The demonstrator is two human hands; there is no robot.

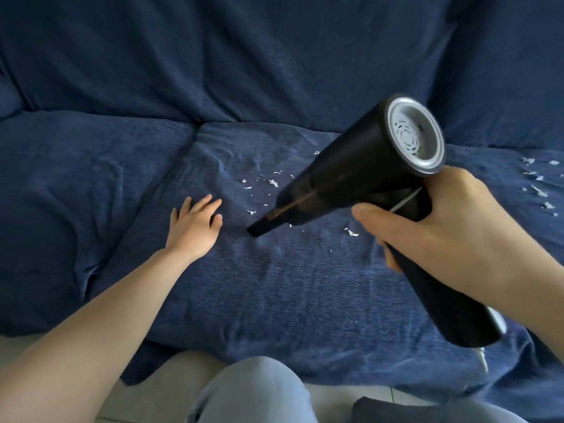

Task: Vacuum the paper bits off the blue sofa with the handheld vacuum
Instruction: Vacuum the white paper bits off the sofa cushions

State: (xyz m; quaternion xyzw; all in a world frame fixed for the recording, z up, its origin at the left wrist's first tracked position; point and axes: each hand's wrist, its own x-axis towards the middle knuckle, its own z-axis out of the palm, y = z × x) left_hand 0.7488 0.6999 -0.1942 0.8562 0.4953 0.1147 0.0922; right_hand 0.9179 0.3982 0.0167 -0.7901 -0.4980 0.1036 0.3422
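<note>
My right hand [451, 227] grips the handle of a black handheld vacuum [345, 166]. Its narrow nozzle [259, 228] points down-left and touches the middle seat cushion of the blue sofa [274, 285]. Small white paper bits [268, 184] lie scattered on the cushion just beyond and around the nozzle. More paper bits [538, 184] lie on the right cushion. My left hand [195, 222] rests flat on the cushion, fingers straight, a short way left of the nozzle.
The sofa's backrest [244, 56] rises behind the seat. A left cushion [76, 193] has no bits on it that I can see. Light floor tiles [171, 383] and my knees in blue jeans [253, 392] lie below the seat's front edge.
</note>
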